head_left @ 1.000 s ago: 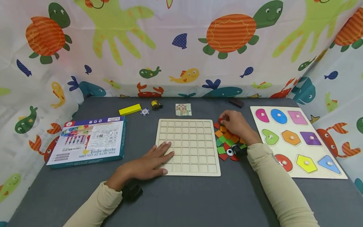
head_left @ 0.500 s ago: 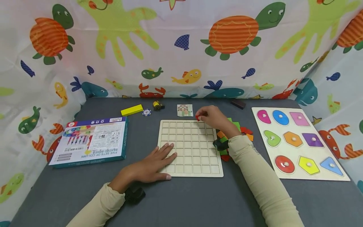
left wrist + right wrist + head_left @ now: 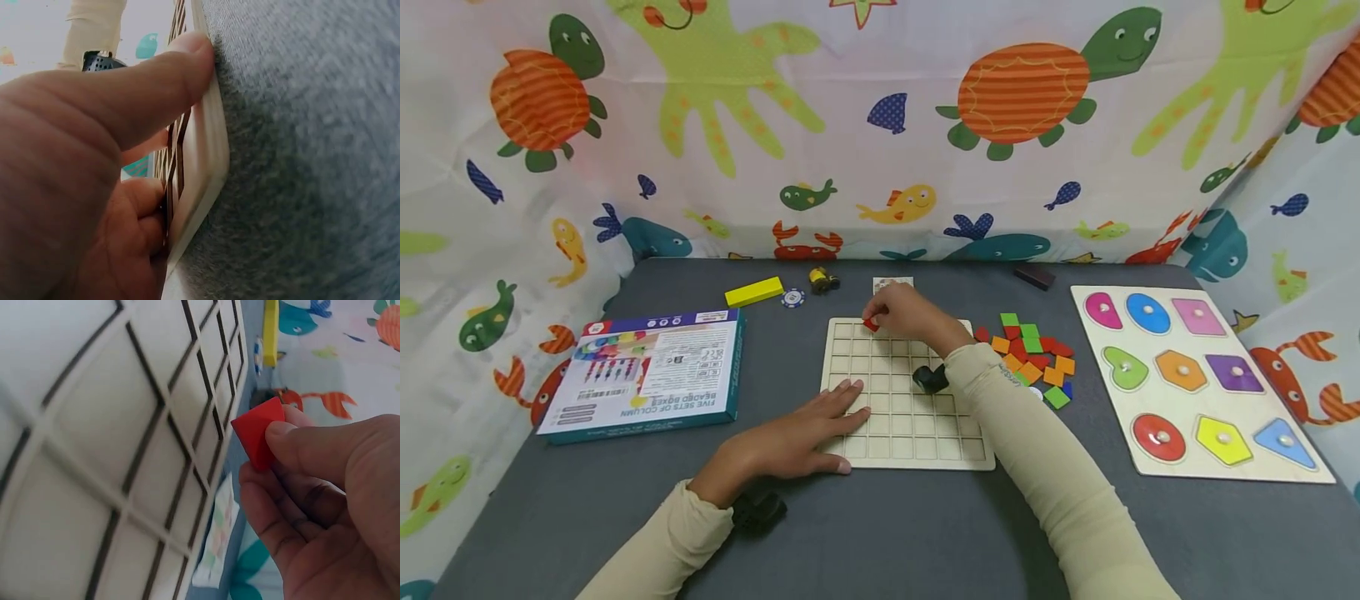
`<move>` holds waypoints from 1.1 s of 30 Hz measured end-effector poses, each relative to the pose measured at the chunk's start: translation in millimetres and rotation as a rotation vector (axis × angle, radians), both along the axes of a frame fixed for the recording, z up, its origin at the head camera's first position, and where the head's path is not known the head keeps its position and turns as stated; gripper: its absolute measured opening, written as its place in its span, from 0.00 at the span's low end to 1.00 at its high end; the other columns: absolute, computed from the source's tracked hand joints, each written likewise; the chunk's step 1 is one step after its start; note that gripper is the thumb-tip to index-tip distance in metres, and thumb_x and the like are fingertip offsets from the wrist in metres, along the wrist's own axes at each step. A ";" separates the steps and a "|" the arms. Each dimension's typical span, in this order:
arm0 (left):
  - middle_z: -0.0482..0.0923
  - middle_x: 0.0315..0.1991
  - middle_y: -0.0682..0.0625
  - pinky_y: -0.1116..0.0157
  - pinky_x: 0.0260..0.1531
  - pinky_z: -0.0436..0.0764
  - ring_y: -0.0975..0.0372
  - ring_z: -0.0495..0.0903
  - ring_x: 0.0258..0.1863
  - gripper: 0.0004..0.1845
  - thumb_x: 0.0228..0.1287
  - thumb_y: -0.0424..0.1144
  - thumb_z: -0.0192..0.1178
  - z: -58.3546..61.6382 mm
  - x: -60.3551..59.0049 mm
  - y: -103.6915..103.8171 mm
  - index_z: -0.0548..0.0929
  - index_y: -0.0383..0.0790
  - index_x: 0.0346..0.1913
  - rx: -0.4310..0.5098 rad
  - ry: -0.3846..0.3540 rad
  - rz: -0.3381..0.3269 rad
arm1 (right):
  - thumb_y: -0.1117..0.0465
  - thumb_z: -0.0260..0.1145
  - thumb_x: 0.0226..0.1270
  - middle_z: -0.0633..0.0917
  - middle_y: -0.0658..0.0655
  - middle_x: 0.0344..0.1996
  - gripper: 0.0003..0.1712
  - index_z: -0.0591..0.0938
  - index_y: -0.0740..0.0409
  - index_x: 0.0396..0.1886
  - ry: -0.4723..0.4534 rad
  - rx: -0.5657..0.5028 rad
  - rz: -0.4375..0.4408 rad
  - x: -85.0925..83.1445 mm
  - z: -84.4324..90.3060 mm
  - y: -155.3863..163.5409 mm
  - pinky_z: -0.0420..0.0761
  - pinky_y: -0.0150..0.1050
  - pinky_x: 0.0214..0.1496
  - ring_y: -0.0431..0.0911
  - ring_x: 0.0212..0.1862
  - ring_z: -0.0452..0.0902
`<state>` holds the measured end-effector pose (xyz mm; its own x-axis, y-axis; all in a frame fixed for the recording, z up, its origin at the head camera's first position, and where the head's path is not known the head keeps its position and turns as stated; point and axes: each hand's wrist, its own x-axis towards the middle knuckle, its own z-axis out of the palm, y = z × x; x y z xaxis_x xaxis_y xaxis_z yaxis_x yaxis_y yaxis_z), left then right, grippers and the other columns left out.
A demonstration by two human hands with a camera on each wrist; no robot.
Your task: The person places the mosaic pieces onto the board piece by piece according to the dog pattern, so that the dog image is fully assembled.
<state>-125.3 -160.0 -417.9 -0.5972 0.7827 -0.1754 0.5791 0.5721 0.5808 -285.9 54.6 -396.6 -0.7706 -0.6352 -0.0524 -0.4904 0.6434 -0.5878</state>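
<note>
Apparently steadying the gridded board (image 3: 895, 417) beneath the spread, straight fingers of the left hand (image 3: 801, 435); pinching the red tile (image 3: 257, 434) between thumb and fingers of the right hand (image 3: 912, 312), near the board's far edge; probably placing, so calling for squaring and lowering beneath those fingers.

Red tile (image 3: 253, 428) — part-hidden; card (image 3: 219, 537) — print apparently blurred.

Teal-edged box (image 3: 643, 371) flat at left of counter (image 3: 895, 533). Near back edge: yellow block (image 3: 754, 292), blue-and-white chip (image 3: 793, 297) just beside, small yellow-and-black figure (image 3: 823, 280). Dark block (image 3: 1034, 277) farther right. Puzzle board (image 3: 1187, 406) with knobbed shapes at right. Sea-animal curtain (image 3: 835, 137) behind.
</note>
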 end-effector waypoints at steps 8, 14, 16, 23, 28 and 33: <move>0.36 0.78 0.42 0.47 0.70 0.43 0.51 0.33 0.76 0.40 0.66 0.49 0.62 -6.0 1.5 -1.3 0.58 0.39 0.75 0.020 -0.016 -0.002 | 0.71 0.57 0.71 0.85 0.54 0.46 0.14 0.88 0.58 0.44 0.038 0.078 0.008 3.8 -11.6 -20.7 0.71 0.43 0.61 0.48 0.54 0.76; 0.36 0.78 0.42 0.48 0.70 0.43 0.51 0.33 0.76 0.40 0.67 0.49 0.62 -7.5 1.8 -0.7 0.58 0.39 0.75 0.024 -0.010 -0.008 | 0.69 0.60 0.70 0.84 0.54 0.45 0.12 0.88 0.57 0.45 0.102 0.139 0.015 6.4 -16.7 -21.2 0.74 0.41 0.57 0.47 0.52 0.76; 0.36 0.78 0.42 0.48 0.70 0.43 0.51 0.33 0.76 0.40 0.67 0.49 0.62 -7.0 1.4 -0.9 0.58 0.39 0.75 0.025 -0.008 -0.007 | 0.69 0.61 0.70 0.85 0.53 0.44 0.12 0.89 0.57 0.44 0.110 0.138 0.017 6.9 -16.2 -20.8 0.68 0.45 0.64 0.47 0.52 0.77; 0.37 0.78 0.42 0.48 0.70 0.44 0.51 0.34 0.76 0.41 0.66 0.50 0.62 -5.0 -1.2 -2.3 0.58 0.40 0.76 0.026 0.001 0.002 | 0.71 0.62 0.67 0.87 0.51 0.38 0.12 0.90 0.56 0.38 0.155 0.107 0.043 5.6 -14.8 -19.8 0.51 0.54 0.72 0.47 0.49 0.79; 0.37 0.78 0.42 0.47 0.70 0.43 0.51 0.34 0.76 0.41 0.65 0.50 0.63 -2.9 -1.3 -3.0 0.58 0.40 0.76 0.033 -0.005 0.004 | 0.70 0.63 0.67 0.87 0.53 0.40 0.10 0.89 0.58 0.40 0.142 0.093 0.011 6.3 -14.0 -20.2 0.61 0.49 0.69 0.48 0.48 0.80; 0.37 0.78 0.43 0.47 0.70 0.44 0.51 0.35 0.76 0.41 0.65 0.51 0.63 -3.8 -1.5 -3.2 0.58 0.41 0.76 0.026 -0.006 0.007 | 0.70 0.63 0.68 0.87 0.55 0.42 0.11 0.89 0.60 0.43 0.094 0.081 -0.011 8.7 -11.4 -18.8 0.74 0.43 0.57 0.49 0.47 0.80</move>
<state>-126.8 -163.1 -421.7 -0.6020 0.7827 -0.1581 0.5716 0.5607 0.5990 -277.1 35.8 -408.0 -0.7815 -0.6233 -0.0298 -0.5337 0.6924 -0.4855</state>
